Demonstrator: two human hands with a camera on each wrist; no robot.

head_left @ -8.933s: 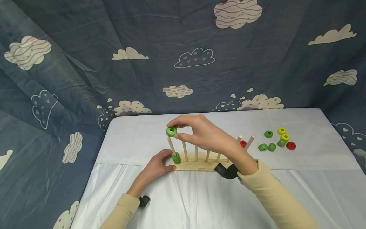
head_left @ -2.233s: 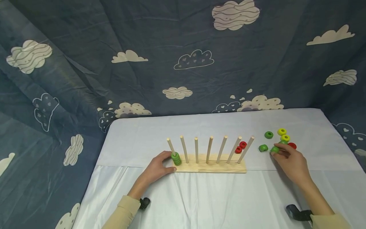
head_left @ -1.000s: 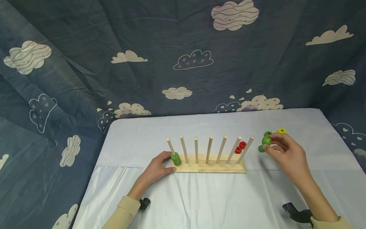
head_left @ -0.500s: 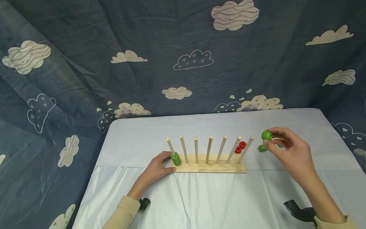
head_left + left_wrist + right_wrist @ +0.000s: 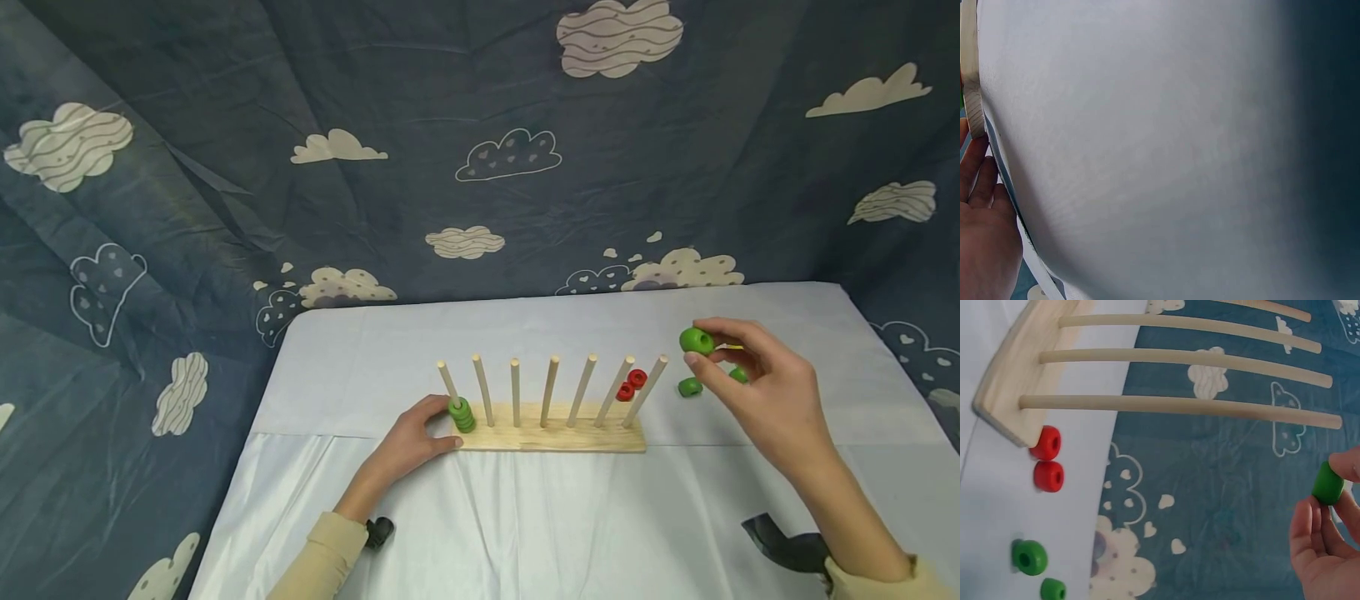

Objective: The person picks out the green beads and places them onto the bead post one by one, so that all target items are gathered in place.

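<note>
My left hand (image 5: 408, 437) grips the left end of a wooden peg board (image 5: 555, 442), thumb at the front and fingers behind. Several green beads (image 5: 462, 416) are stacked on its leftmost peg; the other pegs are bare. In the left wrist view, the fingers (image 5: 985, 178) touch the board's end (image 5: 972, 112). Above the table on the right, my right hand (image 5: 772, 392) pinches a green bead (image 5: 697, 340) between thumb and fingertips, its hole showing. The right wrist view has that green bead (image 5: 1328, 483) level with the tips of the pegs (image 5: 1179, 405).
Two red beads (image 5: 637, 379) lie behind the board's right end. A green bead (image 5: 690, 387) lies left of the right hand, and another green bead (image 5: 739, 375) is partly covered by it. Other loose beads are mostly hidden behind that hand. White cloth covers the table (image 5: 525, 517).
My right hand has gone from above the leftmost peg to the loose beads at right, picked up a green bead and lifted it. My left hand has stayed on the board's end.
</note>
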